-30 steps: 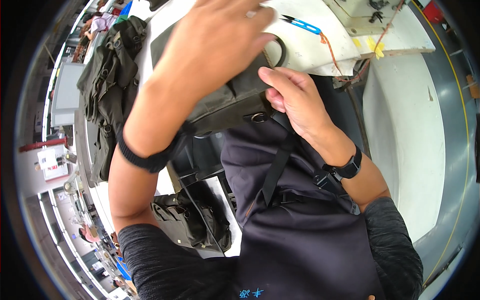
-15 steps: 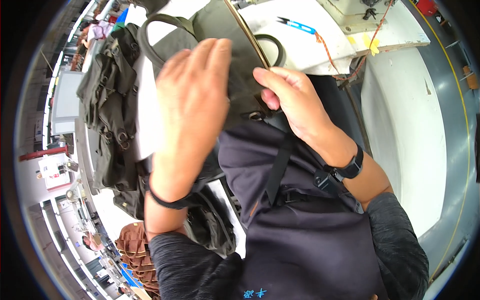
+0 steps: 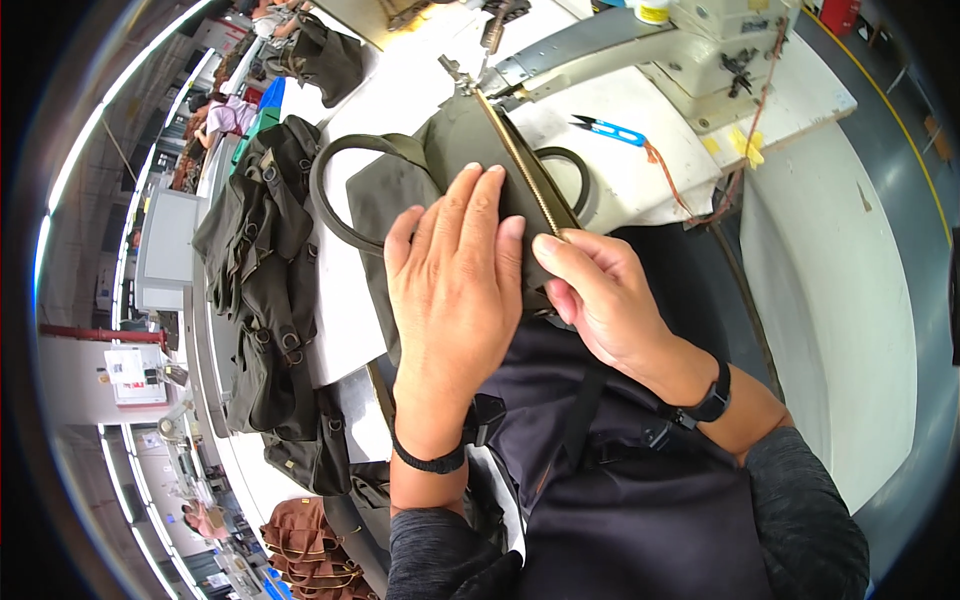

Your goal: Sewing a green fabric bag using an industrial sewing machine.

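Observation:
An olive-green fabric bag [image 3: 453, 135] lies on the white worktable with a long brass zipper [image 3: 515, 150] along it and loop handles [image 3: 322, 195] either side. My left hand [image 3: 455, 280] rests over the bag's middle, fingers extended and lying on the cloth left of the zipper. My right hand [image 3: 600, 300] pinches the near end of the zipper edge between thumb and curled fingers. The zipper's far end reaches beside the metal parts of a sewing machine [image 3: 710, 70]. Blue thread snips [image 3: 615, 132] with an orange cord lie right of the bag.
A pile of olive bags [image 3: 255, 230] runs down the left side, and brown bags [image 3: 300, 545] sit lower left. Another dark bag [image 3: 325, 65] stands at the back. Co-workers [image 3: 225, 118] are at tables farther left. A white curved panel [image 3: 840, 310] borders the right.
My left hand came down from the bag's far part to lie flat on it, uncovering the zipper and handle. The head view shifted, showing more of the machine; my right hand keeps its pinch.

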Tool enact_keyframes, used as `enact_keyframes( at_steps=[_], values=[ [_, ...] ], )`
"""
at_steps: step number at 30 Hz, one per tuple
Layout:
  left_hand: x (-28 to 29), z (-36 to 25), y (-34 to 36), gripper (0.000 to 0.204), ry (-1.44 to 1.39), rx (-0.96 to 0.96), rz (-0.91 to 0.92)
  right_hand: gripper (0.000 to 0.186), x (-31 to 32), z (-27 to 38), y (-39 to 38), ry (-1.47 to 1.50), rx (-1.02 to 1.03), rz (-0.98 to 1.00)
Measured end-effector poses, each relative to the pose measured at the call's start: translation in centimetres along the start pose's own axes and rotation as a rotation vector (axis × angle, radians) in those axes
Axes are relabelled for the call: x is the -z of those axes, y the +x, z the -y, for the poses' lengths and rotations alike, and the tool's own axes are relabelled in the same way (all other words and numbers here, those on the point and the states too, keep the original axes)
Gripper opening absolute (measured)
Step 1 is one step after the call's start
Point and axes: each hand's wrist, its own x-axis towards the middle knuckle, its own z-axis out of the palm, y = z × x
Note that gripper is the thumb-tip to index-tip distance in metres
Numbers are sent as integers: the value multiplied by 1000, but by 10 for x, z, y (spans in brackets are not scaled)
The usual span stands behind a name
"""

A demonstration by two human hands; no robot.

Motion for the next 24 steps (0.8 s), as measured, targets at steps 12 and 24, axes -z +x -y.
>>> enact_keyframes(
  at_steps=[12,24],
  values=[
    [12,-7,10,49,5,93,145,37,10,12,2,-108,0,74],
    [-5,2,27,47,-4,119,127,36,16,13,23,-114,-30,60]
  ],
)
